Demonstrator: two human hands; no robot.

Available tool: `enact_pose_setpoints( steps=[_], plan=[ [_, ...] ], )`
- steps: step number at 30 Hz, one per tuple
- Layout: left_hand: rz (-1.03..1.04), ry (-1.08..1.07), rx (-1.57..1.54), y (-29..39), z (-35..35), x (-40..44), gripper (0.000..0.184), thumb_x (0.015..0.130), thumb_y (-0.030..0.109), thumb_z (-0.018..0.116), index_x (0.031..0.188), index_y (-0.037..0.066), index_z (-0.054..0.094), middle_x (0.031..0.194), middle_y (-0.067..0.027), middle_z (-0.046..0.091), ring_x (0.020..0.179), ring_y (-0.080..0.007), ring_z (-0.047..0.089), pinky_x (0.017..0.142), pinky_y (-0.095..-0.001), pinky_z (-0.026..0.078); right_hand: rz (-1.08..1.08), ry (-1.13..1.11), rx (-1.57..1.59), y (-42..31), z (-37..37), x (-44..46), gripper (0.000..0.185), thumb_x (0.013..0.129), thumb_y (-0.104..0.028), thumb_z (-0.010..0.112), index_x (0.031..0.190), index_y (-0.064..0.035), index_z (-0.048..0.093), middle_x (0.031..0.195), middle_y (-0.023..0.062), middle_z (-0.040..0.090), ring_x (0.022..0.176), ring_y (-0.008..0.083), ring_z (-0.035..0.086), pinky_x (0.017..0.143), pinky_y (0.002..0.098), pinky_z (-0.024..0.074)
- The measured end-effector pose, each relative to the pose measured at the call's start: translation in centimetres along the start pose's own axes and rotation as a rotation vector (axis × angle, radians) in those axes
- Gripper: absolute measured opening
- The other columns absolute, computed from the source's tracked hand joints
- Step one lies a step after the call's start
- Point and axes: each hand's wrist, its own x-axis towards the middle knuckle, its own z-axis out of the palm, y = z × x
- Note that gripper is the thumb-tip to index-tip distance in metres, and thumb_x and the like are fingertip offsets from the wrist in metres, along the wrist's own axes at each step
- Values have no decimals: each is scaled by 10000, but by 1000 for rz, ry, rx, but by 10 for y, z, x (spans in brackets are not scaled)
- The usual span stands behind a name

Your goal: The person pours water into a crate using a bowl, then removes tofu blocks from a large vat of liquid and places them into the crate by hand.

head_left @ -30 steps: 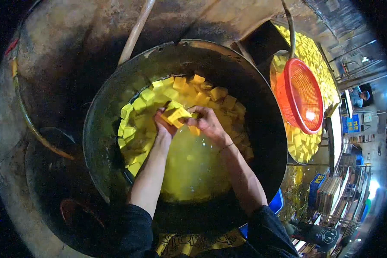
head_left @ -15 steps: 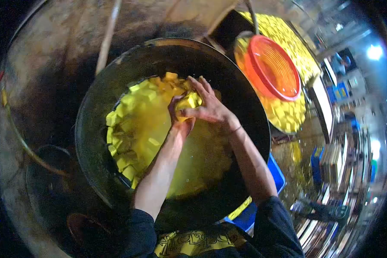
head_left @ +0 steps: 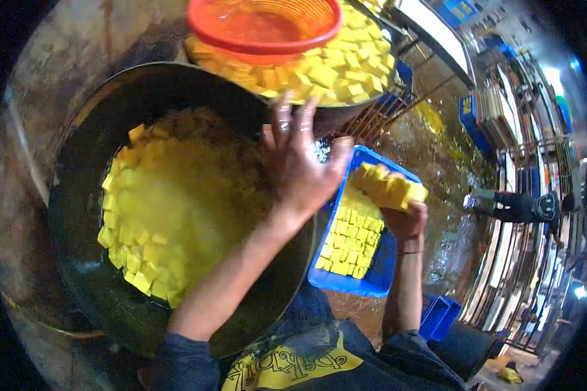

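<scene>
My left hand (head_left: 301, 163) is over the right rim of the large dark pan (head_left: 78, 260), its wet fingers spread and holding nothing. At the right, my right hand (head_left: 407, 218) grips a row of yellow blocks (head_left: 388, 186) above the far end of a blue crate (head_left: 352, 287). More yellow blocks (head_left: 349, 241) lie in tight rows inside that crate. Cloudy yellow liquid fills the pan, with loose yellow blocks (head_left: 137, 260) along its left side.
A red strainer basket (head_left: 261, 47) rests on a round vessel heaped with yellow blocks (head_left: 346, 72). Blue crates (head_left: 440, 316) stand at lower right. Another person (head_left: 522, 205) is by the racks (head_left: 502, 260) on the right.
My hands have moved apart, from together over the pan to its right rim and the blue crate. A row of blocks now shows in my right hand. The view has swung right.
</scene>
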Motion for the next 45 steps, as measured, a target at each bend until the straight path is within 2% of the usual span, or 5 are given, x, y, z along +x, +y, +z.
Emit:
enact_pose_setpoints(
  steps=[14, 20, 30, 36, 45],
  plan=[
    [56, -265, 357, -28, 28, 3, 643, 681, 132, 626, 1293, 49, 447, 1439, -227, 201, 1346, -472, 62, 1092, -541, 119, 418, 861, -1639, 316, -248, 78, 460, 795, -379, 532, 1153, -90, 523, 1350, 300, 304, 1283, 535, 162, 1019, 670, 144],
    [-33, -492, -255, -50, -35, 13, 586, 753, 246, 670, 1286, 75, 494, 1424, -138, 328, 1377, -302, 157, 1096, -462, 122, 302, 179, -1857, 372, -380, 56, 595, 825, -515, 374, 1332, -208, 431, 1333, 136, 463, 1315, 462, 229, 965, 750, 36],
    [-731, -953, 420, -147, -145, -124, 389, 775, 134, 634, 1115, -29, 539, 1120, -173, 557, 1063, -291, 529, 934, -409, 425, -311, 449, -1175, 87, -83, 78, 344, 788, -80, 678, 1104, 3, 568, 922, 71, 631, 834, 126, 584, 766, 241, 464],
    [-809, -1446, 699, -184, -150, -209, 283, 889, 111, 463, 1123, -39, 516, 1210, -237, 483, 1008, -329, 531, 918, -442, 458, -308, -538, -1421, 23, 211, 50, 344, 784, -119, 671, 1084, 0, 553, 935, 186, 632, 871, 231, 626, 781, 315, 496],
    [-959, -876, 361, -259, -110, -302, 343, 944, 199, 364, 1163, -36, 484, 1241, -213, 470, 1049, -334, 506, 970, -438, 418, 53, -1403, -2387, 219, 192, 100, 353, 828, -215, 584, 1143, -56, 563, 1092, 117, 556, 953, 233, 543, 781, 355, 453]
  ],
)
